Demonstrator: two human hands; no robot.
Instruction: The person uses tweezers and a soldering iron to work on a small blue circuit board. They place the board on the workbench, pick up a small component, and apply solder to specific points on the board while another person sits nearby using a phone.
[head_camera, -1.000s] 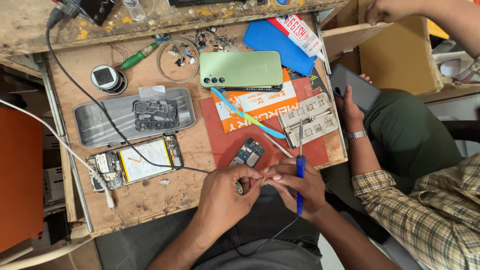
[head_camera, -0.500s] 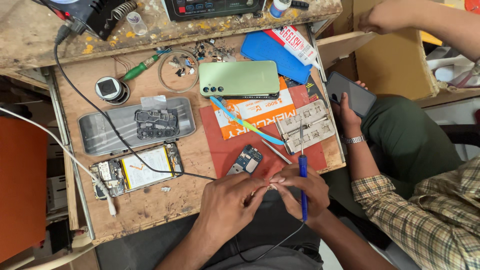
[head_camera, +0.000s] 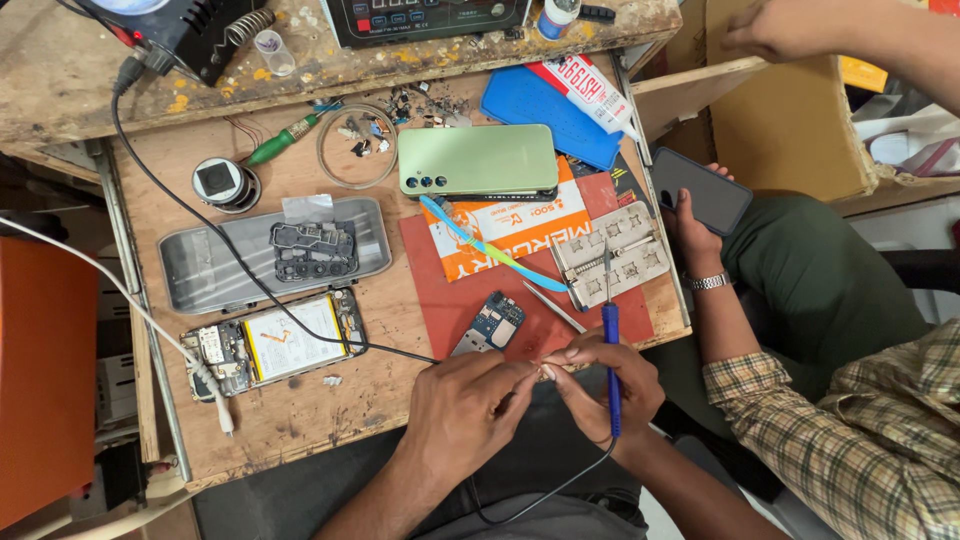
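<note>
Right hand (head_camera: 605, 385) closes its grip on a blue-handled soldering iron (head_camera: 610, 365); both hands' fingertips pinch a tiny part (head_camera: 545, 370), barely visible, at the table's (head_camera: 300, 420) near edge. Probably light and fragile; the left hand (head_camera: 465, 405) should pinch gently.

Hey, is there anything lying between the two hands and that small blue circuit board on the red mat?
Nothing visible. The left hand and right hand meet fingertip to fingertip at the mat's near edge, the right also holding a blue-handled tool. The blue circuit board lies just beyond them on bare red mat; metal tweezers lie beside it, off to the right.
</note>
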